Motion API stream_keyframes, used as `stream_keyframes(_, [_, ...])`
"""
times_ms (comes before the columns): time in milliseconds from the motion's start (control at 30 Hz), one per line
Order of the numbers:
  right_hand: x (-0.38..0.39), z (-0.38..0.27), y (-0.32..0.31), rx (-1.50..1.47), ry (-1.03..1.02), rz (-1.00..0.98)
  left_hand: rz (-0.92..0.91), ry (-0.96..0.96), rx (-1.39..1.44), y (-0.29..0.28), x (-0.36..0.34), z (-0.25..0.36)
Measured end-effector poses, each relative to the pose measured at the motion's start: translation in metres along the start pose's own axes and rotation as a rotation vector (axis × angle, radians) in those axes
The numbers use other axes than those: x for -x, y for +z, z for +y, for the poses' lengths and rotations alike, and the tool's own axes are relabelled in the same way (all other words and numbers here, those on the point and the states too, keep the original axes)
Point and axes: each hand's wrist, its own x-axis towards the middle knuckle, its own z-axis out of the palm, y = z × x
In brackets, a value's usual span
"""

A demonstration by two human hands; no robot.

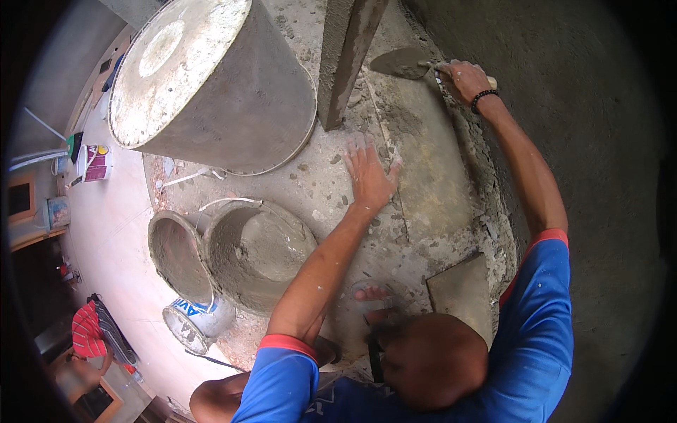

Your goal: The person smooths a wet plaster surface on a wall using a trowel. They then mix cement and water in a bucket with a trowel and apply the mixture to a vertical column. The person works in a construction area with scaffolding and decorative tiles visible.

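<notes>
My right hand [465, 82] is closed around the pale handle of a trowel [400, 63], at the foot of the grey wall. The trowel's flat, mortar-smeared blade points left, low over the floor. My left hand [370, 178] is spread flat on the dusty floor, fingers pointing away from me, with nothing in it. Between the hands lies a pale board or slab [429, 162] with smears of wet mortar [403, 120] near its far end. To the left of my left forearm stands a bucket [261, 247] of grey mortar, its wire handle over the rim.
A second mortar-coated bucket [180, 255] and a white tub [201, 321] on its side stand left. A large drum [240, 92] fills the far left beside an upright post [345, 60]. The rough wall [599, 211] runs along my right. Another person [95, 338] is at lower left.
</notes>
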Motion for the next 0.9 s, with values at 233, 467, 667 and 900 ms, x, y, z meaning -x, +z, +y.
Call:
stream_keyframes(233, [0.046, -0.011, 0.001, 0.109, -0.118, -0.048, 0.031, -0.027, 0.024, 0.013, 0.012, -0.001])
stream_keyframes(467, [0.138, -0.021, -0.017, -0.232, 0.219, -0.051, 0.074, 0.01, 0.019, 0.032, 0.007, 0.0])
stream_keyframes(667, [0.186, -0.012, 0.002, -0.44, 0.447, -0.152, 0.126, 0.177, -0.018, 0.035, -0.049, 0.005])
stream_keyframes(900, [0.156, -0.06, 0.017, -0.574, 0.311, -0.176, 0.074, 0.228, 0.022, 0.057, -0.08, 0.014])
